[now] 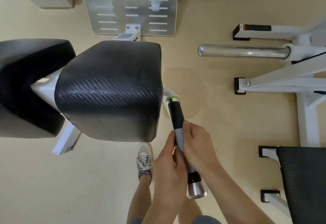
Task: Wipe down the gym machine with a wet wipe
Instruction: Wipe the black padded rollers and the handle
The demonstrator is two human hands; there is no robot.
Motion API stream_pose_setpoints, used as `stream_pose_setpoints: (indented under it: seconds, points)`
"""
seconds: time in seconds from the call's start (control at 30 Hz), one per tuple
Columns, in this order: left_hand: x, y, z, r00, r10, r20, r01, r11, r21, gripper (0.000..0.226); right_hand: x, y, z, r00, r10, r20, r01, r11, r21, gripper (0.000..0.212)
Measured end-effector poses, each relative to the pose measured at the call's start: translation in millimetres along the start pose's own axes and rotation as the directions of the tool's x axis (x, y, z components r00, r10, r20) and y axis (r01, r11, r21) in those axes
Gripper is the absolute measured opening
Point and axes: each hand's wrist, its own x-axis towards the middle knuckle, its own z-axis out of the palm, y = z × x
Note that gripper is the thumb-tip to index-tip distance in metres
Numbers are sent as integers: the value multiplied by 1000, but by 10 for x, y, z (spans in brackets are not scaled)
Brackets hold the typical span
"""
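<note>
I can read no words, brands or numbers anywhere here. The small label on the white frame bar beside my seat pad is too blurred.

view: head camera, wide-angle, one view only
facing: steeply down, close over the hands, floor beyond

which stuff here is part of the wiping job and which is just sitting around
In use: wet wipe, handle grip, left hand, right hand.

Just around: seat pad, foot plate, chrome bar, second white frame.
</note>
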Motion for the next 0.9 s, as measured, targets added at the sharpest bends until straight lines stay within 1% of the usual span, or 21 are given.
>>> stream_pose_setpoints:
  seconds: [0.03, 0.07, 0.1, 0.13, 0.17, 0.2, 0.23, 0.27, 0.33, 0.4, 0.47, 0.53, 0.6, 0.63, 0.67, 0.73, 0.77, 0.8, 0.87, 0.9]
  points:
    - [34, 21, 9, 999, -31, -28, 30, 998, -46, 38, 65, -6, -43, 998, 48, 45, -52, 994, 94, 44]
    - [69, 4, 11, 997, -51, -52, 48, 998, -47, 36, 110, 7, -97, 990, 82, 114, -102, 979, 179, 44]
    - [99, -32, 2, 996, -56, -70, 57, 998, 8, 33, 121, 42, -161, 976, 91, 197, -133, 968, 212, 43]
    - [107, -58, -19, 994, -86, -66, 90, 994, 67, 29, 87, 95, -229, 961, 84, 264, -139, 971, 196, 40]
    - [98, -95, -36, 991, -124, -47, 127, 988, 86, 26, 20, 164, -289, 948, 74, 310, -134, 975, 178, 35]
    - [73, -122, -36, 988, -155, -15, 156, 986, 54, 25, -67, 221, -338, 944, 53, 327, -120, 975, 187, 30]
    - [34, -125, -34, 984, -177, 11, 177, 984, -2, 24, -157, 250, -367, 950, 29, 312, -103, 969, 224, 26]
    - [-5, -98, -33, 981, -191, 16, 192, 980, -58, 22, -220, 272, -365, 967, 2, 255, -76, 957, 281, 22]
    - [-47, -78, -10, 977, -201, -65, 191, 971, -142, 18, -248, 259, -277, 998, -13, 58, -8, 937, 351, 16]
    - [-17, -80, 24, 965, -197, -172, 164, 968, -190, 15, -155, 178, -161, 995, -37, -96, 65, 949, 307, 15]
    - [55, -49, 60, 958, -157, -240, 114, 976, -183, 17, 36, 108, -64, 983, -91, -156, 129, 959, 251, 15]
    - [150, -16, 96, 958, -55, -282, 37, 997, -68, 16, 288, 85, -1, 974, -147, -171, 182, 960, 213, 13]
    - [212, 10, 145, 960, 49, -276, -28, 996, 81, 10, 517, 39, 35, 956, -219, -194, 251, 954, 163, 14]
    - [225, 29, 179, 967, 90, -238, -55, 987, 148, 18, 624, -10, 48, 943, -259, -207, 290, 948, 132, 16]
    - [224, 43, 213, 975, 133, -176, -96, 974, 204, 30, 731, -73, 63, 928, -298, -223, 328, 938, 108, 17]
    - [229, 92, 259, 980, 191, -48, -171, 947, 272, 47, 974, -174, 103, 903, -354, -244, 379, 923, 64, 17]
    - [256, 132, 260, 981, 194, -10, -185, 949, 257, 48, 1086, -227, 118, 902, -370, -224, 387, 921, 36, 17]
    - [303, 172, 248, 983, 183, 7, -181, 962, 207, 46, 1194, -273, 134, 901, -390, -188, 400, 916, 17, 18]
    - [443, 207, 230, 990, 139, 14, -140, 986, 92, 44, 1336, -346, 169, 907, -411, -86, 411, 911, -18, 20]
    - [510, 212, 224, 993, 114, 14, -115, 990, 80, 46, 1350, -381, 171, 912, -408, -29, 406, 912, -57, 22]
